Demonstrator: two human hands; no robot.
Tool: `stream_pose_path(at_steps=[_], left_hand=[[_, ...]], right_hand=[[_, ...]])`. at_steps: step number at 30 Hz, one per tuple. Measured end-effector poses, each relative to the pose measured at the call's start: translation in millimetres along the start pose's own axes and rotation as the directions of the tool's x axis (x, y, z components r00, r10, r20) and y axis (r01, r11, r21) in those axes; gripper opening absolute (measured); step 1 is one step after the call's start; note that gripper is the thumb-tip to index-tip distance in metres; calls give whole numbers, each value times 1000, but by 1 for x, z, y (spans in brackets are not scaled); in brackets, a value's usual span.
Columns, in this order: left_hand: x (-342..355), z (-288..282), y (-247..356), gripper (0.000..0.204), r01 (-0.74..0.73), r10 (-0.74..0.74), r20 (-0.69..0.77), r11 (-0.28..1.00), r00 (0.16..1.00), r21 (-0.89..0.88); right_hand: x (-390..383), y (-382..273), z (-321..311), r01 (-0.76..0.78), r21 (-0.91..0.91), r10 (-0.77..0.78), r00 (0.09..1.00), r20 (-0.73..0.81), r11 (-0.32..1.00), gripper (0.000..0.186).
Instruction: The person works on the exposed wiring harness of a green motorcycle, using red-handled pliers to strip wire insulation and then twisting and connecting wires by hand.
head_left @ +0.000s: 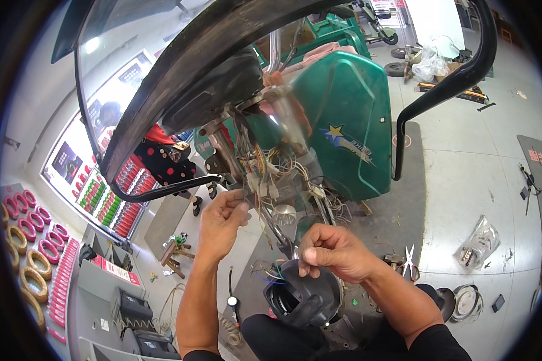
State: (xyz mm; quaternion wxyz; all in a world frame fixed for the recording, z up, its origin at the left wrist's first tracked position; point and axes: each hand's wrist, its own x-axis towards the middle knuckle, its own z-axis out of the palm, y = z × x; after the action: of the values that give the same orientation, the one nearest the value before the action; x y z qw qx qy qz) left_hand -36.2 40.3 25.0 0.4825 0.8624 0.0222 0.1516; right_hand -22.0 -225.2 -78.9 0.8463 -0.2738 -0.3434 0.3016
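Note:
In front of me a tangle of thin coloured wires (277, 171) with pale connectors hangs from the front end of a green vehicle (355, 120). My left hand (221, 224) is at the left edge of this bundle, thumb and forefinger pinched together; whatever lies between them is too small to make out. Lower and to the right, my right hand (337, 253) is closed with its fingertips together, and I cannot tell what they hold. Beneath it sits a round black housing (310, 295) with several loose wire ends beside it, near my knees.
A black curved frame (403, 120) arches over the work. On the floor at right lie scissors (410, 265), a clear plastic bag (480, 243) and a metal ring (465, 302). A pressure gauge (232, 301) lies left of my knee. Another person (165, 159) stands by the shelves.

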Motion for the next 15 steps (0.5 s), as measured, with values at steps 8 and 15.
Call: stream_pose_path(at_steps=[8, 15], left_hand=[[2, 5, -3, 36, -26, 27, 13, 998, 1000, -58], [5, 8, -5, 39, -61, 62, 8, 996, 998, -62]], right_hand=[[1, 4, 4, -44, 25, 44, 999, 13, 999, 19], [3, 11, 7, -48, 32, 47, 998, 50, 998, 19]])
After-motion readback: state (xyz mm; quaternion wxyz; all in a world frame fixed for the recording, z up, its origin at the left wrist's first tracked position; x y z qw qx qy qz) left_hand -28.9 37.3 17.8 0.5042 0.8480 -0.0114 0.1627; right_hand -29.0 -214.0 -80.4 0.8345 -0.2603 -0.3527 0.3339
